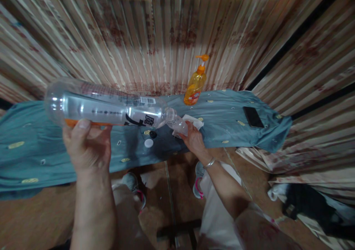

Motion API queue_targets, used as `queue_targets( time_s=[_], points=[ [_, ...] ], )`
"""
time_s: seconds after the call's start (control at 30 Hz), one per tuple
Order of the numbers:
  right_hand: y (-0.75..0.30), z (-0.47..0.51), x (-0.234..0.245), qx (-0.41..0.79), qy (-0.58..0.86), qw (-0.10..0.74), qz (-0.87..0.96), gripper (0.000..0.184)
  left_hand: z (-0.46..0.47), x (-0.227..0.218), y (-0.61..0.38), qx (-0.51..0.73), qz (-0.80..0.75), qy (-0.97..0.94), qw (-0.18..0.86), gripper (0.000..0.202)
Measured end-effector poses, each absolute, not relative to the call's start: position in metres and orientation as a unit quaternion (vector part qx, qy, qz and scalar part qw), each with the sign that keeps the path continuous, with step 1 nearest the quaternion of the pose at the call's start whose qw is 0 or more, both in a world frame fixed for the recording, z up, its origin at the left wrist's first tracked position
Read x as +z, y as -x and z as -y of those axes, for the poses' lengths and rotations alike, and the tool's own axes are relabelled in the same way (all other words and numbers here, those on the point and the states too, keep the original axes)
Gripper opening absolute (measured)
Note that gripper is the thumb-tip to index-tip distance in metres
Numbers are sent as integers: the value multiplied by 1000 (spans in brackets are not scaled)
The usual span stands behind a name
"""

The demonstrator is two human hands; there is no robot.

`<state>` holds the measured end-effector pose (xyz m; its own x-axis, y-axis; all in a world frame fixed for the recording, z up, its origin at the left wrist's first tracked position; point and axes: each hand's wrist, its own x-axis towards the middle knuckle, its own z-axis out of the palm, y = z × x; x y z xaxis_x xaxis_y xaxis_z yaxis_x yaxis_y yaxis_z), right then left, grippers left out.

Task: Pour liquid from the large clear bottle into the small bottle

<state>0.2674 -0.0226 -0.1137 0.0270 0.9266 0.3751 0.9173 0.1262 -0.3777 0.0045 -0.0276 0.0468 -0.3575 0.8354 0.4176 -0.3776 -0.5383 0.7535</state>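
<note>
Left hand [87,144] wraps underside of big bottle [111,107], lying level over cloth [41,146]. Bottle mouth meets small vessel [180,124], gripped with tissue [195,121] by right hand [194,139]. White cap [149,143] lies on cloth below.

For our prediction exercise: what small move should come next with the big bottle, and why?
Probably raise its base a little: the big bottle lies almost level in the left hand, its mouth already at the small container in the right hand.

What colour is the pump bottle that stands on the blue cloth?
The pump bottle is orange, its pump head too; the head view shows it best.
</note>
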Motion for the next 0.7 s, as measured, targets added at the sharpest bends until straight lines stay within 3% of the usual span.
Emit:
queue_targets(
  time_s=[0.7],
  points=[
    [-265,23,-112,18,662,292,690,53,25,47,-3,773,-283,-409,395,60]
  ],
)
